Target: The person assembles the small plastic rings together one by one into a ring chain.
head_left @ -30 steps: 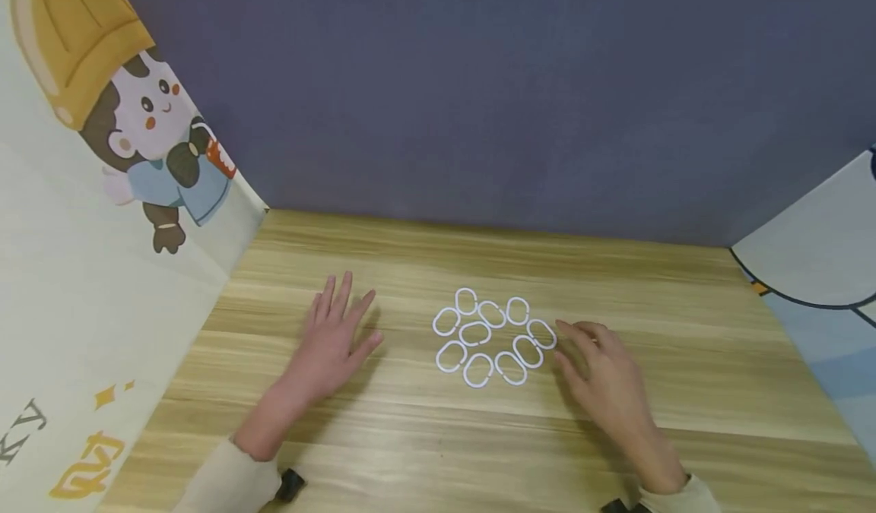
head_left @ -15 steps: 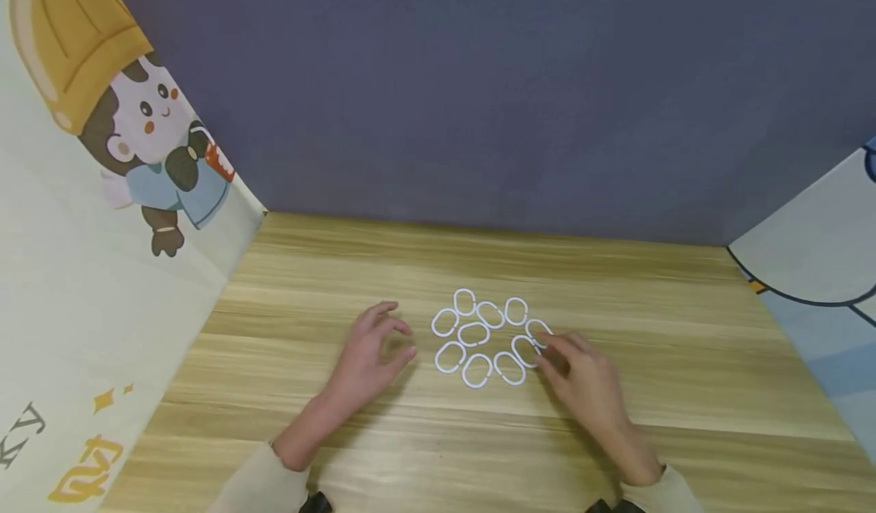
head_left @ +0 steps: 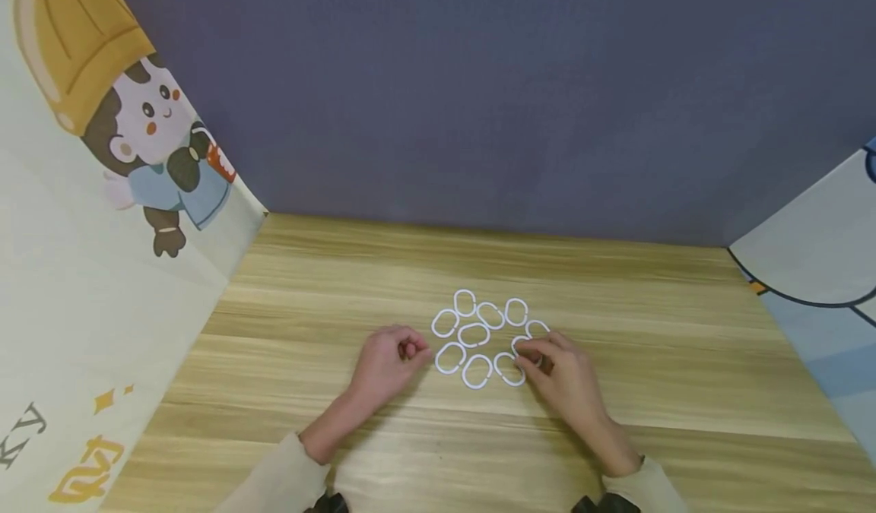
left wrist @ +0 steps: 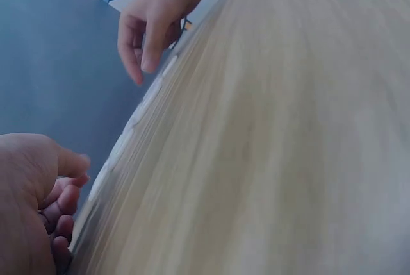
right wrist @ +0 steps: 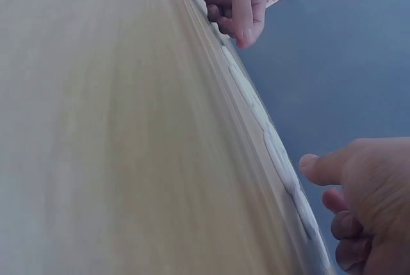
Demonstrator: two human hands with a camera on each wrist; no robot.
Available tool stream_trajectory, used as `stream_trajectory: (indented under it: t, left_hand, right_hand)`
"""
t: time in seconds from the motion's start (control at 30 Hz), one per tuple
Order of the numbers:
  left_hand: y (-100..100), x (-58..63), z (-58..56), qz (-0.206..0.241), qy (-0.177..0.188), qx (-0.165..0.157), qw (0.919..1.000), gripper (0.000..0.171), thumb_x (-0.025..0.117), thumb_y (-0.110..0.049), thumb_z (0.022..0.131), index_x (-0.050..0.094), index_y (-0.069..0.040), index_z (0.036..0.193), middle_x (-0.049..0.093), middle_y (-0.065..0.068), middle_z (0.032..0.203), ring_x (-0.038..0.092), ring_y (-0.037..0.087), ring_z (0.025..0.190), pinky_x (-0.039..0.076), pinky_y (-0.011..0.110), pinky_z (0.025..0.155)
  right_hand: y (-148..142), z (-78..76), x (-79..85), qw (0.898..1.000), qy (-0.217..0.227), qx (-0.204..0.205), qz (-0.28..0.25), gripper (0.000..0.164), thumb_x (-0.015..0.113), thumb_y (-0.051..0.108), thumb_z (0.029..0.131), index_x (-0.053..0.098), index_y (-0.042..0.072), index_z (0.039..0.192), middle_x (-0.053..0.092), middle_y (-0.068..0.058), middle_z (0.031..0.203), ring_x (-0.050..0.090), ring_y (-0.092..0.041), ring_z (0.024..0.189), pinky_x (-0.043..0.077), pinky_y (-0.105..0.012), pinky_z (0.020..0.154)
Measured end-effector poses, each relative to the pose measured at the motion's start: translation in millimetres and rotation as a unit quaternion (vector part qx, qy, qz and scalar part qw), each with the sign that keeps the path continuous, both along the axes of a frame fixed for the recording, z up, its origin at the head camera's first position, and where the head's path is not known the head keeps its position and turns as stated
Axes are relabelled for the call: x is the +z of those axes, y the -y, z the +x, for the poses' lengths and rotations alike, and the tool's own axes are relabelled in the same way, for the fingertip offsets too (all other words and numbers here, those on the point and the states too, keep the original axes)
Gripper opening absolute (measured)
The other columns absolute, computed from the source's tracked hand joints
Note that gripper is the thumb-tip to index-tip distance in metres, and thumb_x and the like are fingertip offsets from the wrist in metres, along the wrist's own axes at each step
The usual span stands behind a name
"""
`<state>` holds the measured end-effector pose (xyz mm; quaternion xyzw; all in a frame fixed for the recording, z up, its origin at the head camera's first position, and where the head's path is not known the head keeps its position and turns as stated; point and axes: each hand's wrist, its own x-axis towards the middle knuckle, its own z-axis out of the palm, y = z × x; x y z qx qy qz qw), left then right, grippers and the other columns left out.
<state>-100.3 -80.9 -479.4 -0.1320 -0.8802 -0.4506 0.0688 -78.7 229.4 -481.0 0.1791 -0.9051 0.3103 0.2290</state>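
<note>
most white rings (head_left: 489,334) lie between the left hand (head_left: 387,367) and right hand (head_left: 566,380)

Cream left sleeve (head_left: 277,476), matching cream right sleeve (head_left: 646,489), bare hands (head_left: 390,365), black left wrist block (head_left: 330,504), black right wrist block (head_left: 607,505), both blocks cropped at my view's edge.

White rings (right wrist: 277,153) on wooden table (right wrist: 128,127), left fingers (right wrist: 243,9), right fingers (right wrist: 346,225) near

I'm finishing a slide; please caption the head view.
White open rings lie clustered on a wood-grain table, the left hand beside them, the right hand over the rightmost ones.
</note>
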Motion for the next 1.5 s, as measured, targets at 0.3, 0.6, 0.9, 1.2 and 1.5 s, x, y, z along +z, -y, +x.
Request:
stream_trajectory:
  t: [0.3,0.6,0.9,1.2,1.5]
  left_hand:
    - [-14,-2.0,-0.4,-0.024,-0.009,0.017,0.9995,0.013,0.093,-0.018,0.088,0.082,-0.02,0.081,0.062,-0.016,0.069,0.055,0.004,0.071,0.049,0.031,0.077]
    - [-22,-3.7,-1.3,-0.08,-0.029,0.029,0.996,0.017,0.095,-0.026,0.087,0.08,-0.025,0.079,0.059,-0.018,0.068,0.053,0.004,0.072,0.048,0.03,0.072]
    - [-23,0.4,-2.8,-0.082,-0.013,0.033,0.996,0.018,0.094,-0.021,0.085,0.079,-0.023,0.077,0.063,-0.016,0.068,0.054,0.001,0.065,0.05,0.03,0.068]
    - [-23,2.3,-2.0,-0.072,-0.005,0.037,0.9967,0.016,0.092,-0.019,0.087,0.079,-0.022,0.077,0.064,-0.014,0.068,0.055,0.002,0.066,0.05,0.03,0.068]
    - [-20,5.4,-0.6,0.004,0.046,0.045,0.9979,0.014,0.09,-0.02,0.091,0.081,-0.018,0.082,0.069,-0.011,0.07,0.06,0.003,0.062,0.054,0.026,0.062]
  right_hand:
    - [11,-4.7,-1.8,0.999,0.036,-0.002,-0.01,0.025,0.1,0.001,0.077,0.087,0.013,0.096,0.059,0.011,0.077,0.055,-0.002,0.067,0.048,-0.023,0.057]
    - [15,-10.2,-1.5,0.998,0.06,-0.004,-0.004,0.022,0.099,0.003,0.079,0.087,0.012,0.094,0.056,0.012,0.077,0.053,-0.002,0.069,0.047,-0.023,0.058]
    - [17,-10.1,-1.8,0.997,0.071,-0.011,0.016,0.018,0.099,0.006,0.081,0.085,0.014,0.089,0.056,0.011,0.078,0.052,-0.002,0.069,0.045,-0.024,0.059]
    - [19,-9.0,-1.7,0.995,0.083,-0.024,0.05,0.015,0.095,0.007,0.086,0.083,0.015,0.091,0.053,0.01,0.08,0.049,-0.002,0.068,0.041,-0.024,0.058]
    - [20,-5.8,2.6,0.996,0.083,-0.022,0.023,0.015,0.089,0.006,0.093,0.077,0.014,0.097,0.064,0.005,0.09,0.057,-0.006,0.074,0.049,-0.029,0.064]
